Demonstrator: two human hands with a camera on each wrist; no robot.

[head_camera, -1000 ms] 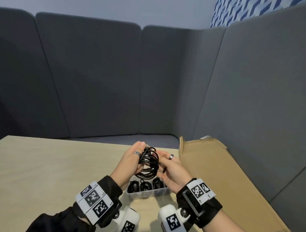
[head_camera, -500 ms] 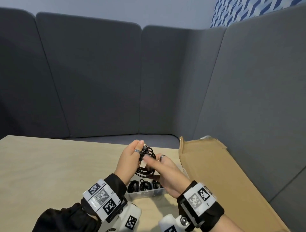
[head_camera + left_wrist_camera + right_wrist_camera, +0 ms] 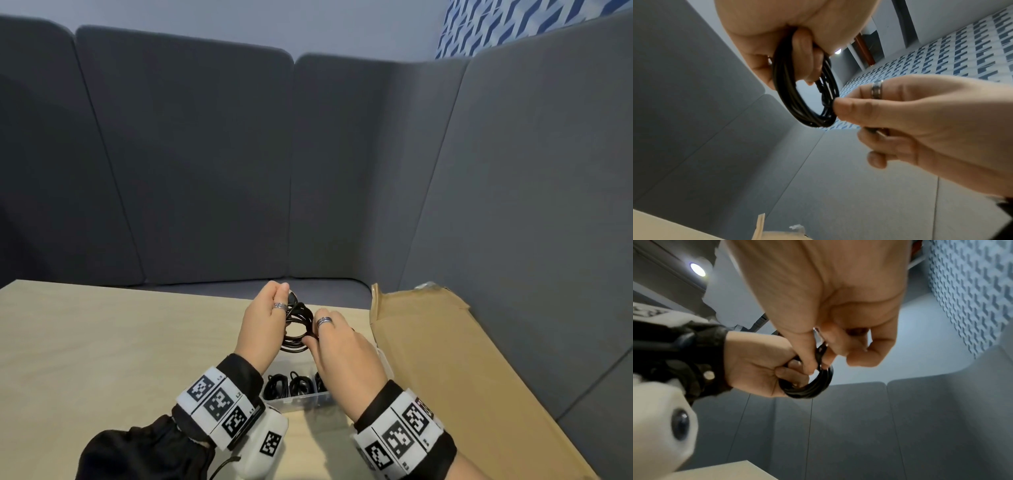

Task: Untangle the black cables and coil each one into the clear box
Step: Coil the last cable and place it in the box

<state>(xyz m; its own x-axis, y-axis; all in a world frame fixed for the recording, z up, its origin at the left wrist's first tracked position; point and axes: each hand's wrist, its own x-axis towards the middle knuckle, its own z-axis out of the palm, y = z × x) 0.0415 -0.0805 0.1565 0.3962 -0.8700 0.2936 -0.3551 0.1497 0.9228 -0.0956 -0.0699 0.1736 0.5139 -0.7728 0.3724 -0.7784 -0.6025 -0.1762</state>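
A black cable [image 3: 297, 329] wound into a round coil hangs above the clear box [image 3: 301, 400]. My left hand [image 3: 265, 323] grips the coil [image 3: 795, 104] with its fingers curled through the loop. My right hand [image 3: 339, 346] pinches the cable's end part at the coil's right side, thumb and forefinger closed on it [image 3: 828, 104]. In the right wrist view the coil [image 3: 816, 386] shows below both hands, with a metal plug tip [image 3: 819, 335] by my right fingers. The clear box holds three coiled black cables [image 3: 291, 383] in its near compartments; its far part is hidden by my hands.
The box stands on a light wooden table [image 3: 102, 342]. A flat brown cardboard sheet [image 3: 445, 370] leans along the table's right side against the grey padded panels [image 3: 513, 205]. Grey panels also close off the back.
My right hand turned over, from palm up under the coil to back up, and now pinches at the coil's right edge. Both hands and the coil rose slightly.
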